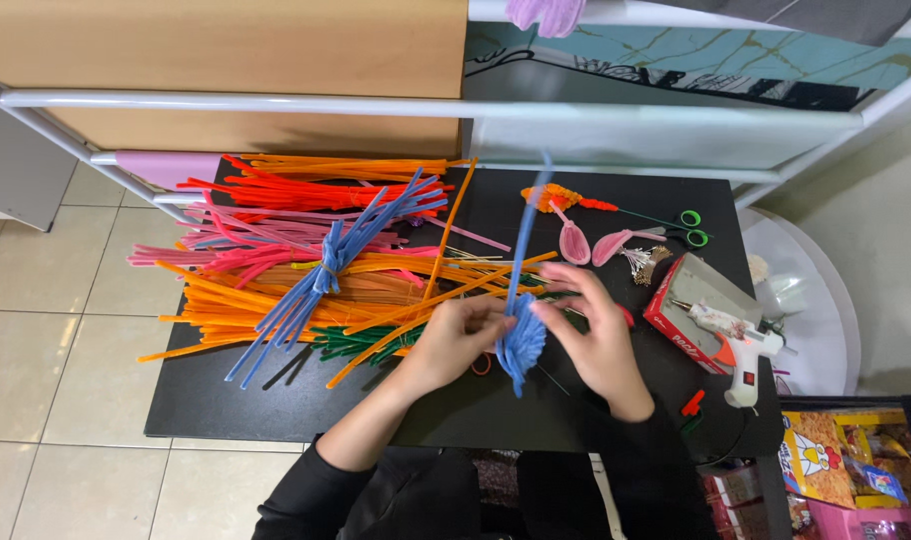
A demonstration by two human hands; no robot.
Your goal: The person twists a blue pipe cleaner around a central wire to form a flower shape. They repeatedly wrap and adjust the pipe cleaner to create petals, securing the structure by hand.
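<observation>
Blue pipe-cleaner bundle (522, 345) between both grips.

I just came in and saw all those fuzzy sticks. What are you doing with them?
A person's left hand and right hand both pinch a looped blue pipe cleaner piece above a black table. Piles of orange, red, pink and blue pipe cleaners lie to the left. A glue gun rests at the right.

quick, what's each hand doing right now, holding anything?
Left hand: closed, pinching the blue pipe-cleaner bundle.
Right hand: fingers partly open, touching the same bundle; a firm grip cannot be told.
</observation>
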